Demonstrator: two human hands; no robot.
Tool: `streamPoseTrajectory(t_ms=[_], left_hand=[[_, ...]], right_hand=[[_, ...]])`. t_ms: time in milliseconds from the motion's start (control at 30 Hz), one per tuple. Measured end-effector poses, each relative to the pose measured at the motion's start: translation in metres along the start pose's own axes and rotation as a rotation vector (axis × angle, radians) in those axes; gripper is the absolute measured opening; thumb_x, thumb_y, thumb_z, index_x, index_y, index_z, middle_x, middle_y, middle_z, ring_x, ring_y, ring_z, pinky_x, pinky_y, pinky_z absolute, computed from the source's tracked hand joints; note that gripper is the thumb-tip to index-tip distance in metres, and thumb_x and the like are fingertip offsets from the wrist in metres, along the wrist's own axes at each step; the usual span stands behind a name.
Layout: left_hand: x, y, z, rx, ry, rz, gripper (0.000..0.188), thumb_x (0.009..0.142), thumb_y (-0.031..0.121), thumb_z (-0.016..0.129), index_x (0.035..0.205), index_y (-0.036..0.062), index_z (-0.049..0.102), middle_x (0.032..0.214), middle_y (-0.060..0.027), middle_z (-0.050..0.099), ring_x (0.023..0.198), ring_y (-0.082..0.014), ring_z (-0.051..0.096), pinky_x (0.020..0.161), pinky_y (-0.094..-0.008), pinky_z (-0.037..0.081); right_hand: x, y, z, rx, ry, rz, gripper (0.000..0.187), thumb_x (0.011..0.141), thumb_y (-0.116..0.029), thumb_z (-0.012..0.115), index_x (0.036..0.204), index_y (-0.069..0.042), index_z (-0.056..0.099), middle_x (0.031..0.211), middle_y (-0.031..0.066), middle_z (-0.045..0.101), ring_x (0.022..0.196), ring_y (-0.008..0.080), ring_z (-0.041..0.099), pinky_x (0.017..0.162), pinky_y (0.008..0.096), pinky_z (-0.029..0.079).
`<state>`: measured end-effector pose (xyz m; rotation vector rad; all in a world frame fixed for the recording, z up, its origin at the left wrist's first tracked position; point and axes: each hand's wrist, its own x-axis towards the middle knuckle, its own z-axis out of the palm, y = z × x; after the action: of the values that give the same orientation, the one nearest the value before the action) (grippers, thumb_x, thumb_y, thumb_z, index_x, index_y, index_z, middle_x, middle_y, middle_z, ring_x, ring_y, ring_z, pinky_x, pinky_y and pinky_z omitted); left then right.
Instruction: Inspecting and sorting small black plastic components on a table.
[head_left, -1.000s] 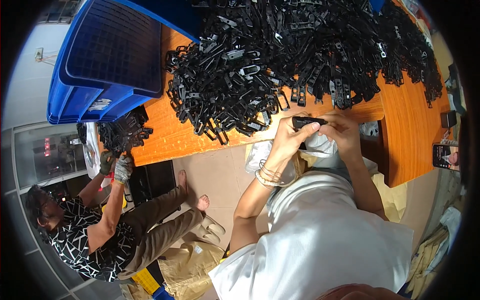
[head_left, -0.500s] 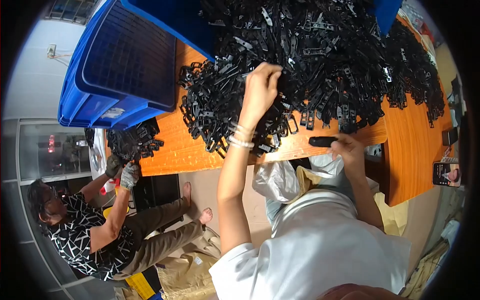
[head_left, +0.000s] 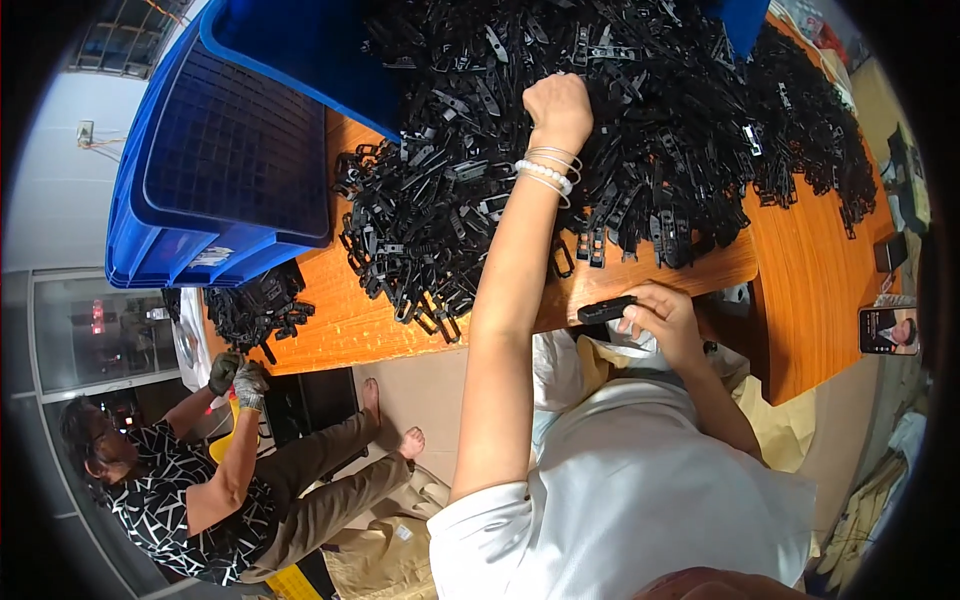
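My left hand, with bracelets at its wrist, reaches far into a big heap of loose black plastic parts. Its fingers are curled into a fist, and whatever they hold is hidden behind the hand. Close to the table's near edge, my right hand pinches one end of a small, long black plastic piece between thumb and fingers. That piece points left, held just above the edge.
Blue plastic crates stand at the left of the wooden table. Beyond them a gloved co-worker handles a smaller pile of black parts. A phone is at the far right; a white bag hangs below the edge.
My left hand has moved farther away and to the right over the heap, its fingers now turned out of sight. My right hand has shifted slightly left with the black piece.
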<state>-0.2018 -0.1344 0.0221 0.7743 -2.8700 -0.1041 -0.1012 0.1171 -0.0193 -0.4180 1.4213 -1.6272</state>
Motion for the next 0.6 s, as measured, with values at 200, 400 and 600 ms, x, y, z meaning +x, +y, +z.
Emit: streamPoseTrajectory(t_ms=[200,400,600], left_hand=[[-0.022,-0.007,0.001,-0.183,-0.037,-0.089,0.026,0.058,0.019,0.070,0.072,-0.0008,0.061,0.078,-0.0184,0.061,0.076,-0.0328,0.059,0.066,-0.0360,0.048],[-0.035,-0.027,0.009,-1.027,0.422,-0.182,0.014,0.060,0.004,0.064,0.066,-0.0008,0.052,0.063,-0.0082,0.054,0.054,-0.0140,0.052,0.052,-0.0267,0.044],[-0.097,-0.031,-0.029,-1.780,0.231,-0.206,0.038,0.070,-0.008,0.046,0.106,0.0004,0.037,0.060,-0.0015,0.047,0.046,-0.0078,0.043,0.039,-0.0184,0.036]], right_hand=[[0.004,0.005,0.004,0.067,-0.058,-0.045,0.014,0.078,-0.001,0.053,0.091,0.006,0.053,0.074,0.0087,0.058,0.060,0.0105,0.054,0.052,0.0201,0.041],[0.010,0.022,0.002,0.077,-0.003,-0.098,0.013,0.079,0.000,0.052,0.092,0.005,0.053,0.078,0.0087,0.059,0.065,0.0104,0.055,0.055,0.0204,0.042],[0.010,0.013,-0.004,0.076,0.063,-0.165,0.015,0.080,0.001,0.050,0.095,0.005,0.051,0.080,0.0101,0.059,0.066,0.0115,0.056,0.057,0.0217,0.043]])
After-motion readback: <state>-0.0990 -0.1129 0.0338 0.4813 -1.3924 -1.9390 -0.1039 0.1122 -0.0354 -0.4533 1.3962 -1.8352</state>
